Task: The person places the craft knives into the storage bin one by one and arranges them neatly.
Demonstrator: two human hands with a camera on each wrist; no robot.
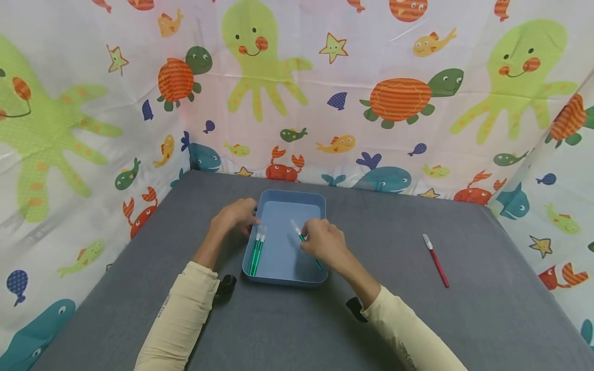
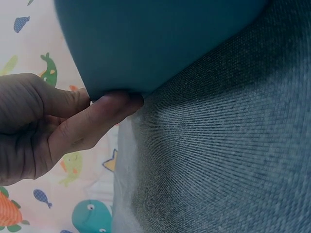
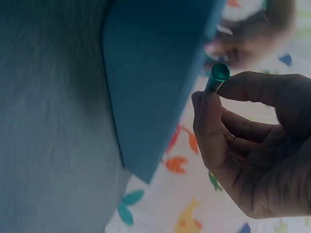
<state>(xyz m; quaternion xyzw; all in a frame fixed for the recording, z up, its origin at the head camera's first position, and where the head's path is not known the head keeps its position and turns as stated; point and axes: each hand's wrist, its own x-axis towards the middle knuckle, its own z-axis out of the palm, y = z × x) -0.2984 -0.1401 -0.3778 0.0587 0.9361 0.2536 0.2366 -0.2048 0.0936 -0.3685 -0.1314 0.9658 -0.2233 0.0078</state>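
Observation:
A shallow blue tray (image 1: 290, 282) lies on the grey table. My left hand (image 1: 238, 214) is at its left side, and in the left wrist view the thumb and fingers (image 2: 97, 121) pinch the tray's edge. Two green felt-tip pens (image 1: 256, 257) with whitish caps lie side by side along the left inside of the tray. Over its right half, my right hand (image 1: 325, 239) pinches another green felt-tip pen (image 3: 220, 73) between thumb and index finger. Its capped end points to the far left, while its back end shows below the hand. Part of this pen is hidden by the fingers.
Off to the right on the table lies a red felt-tip pen (image 1: 436, 262) with a white cap. A cloth printed with sea animals (image 1: 297, 139) hangs behind the table and along both sides.

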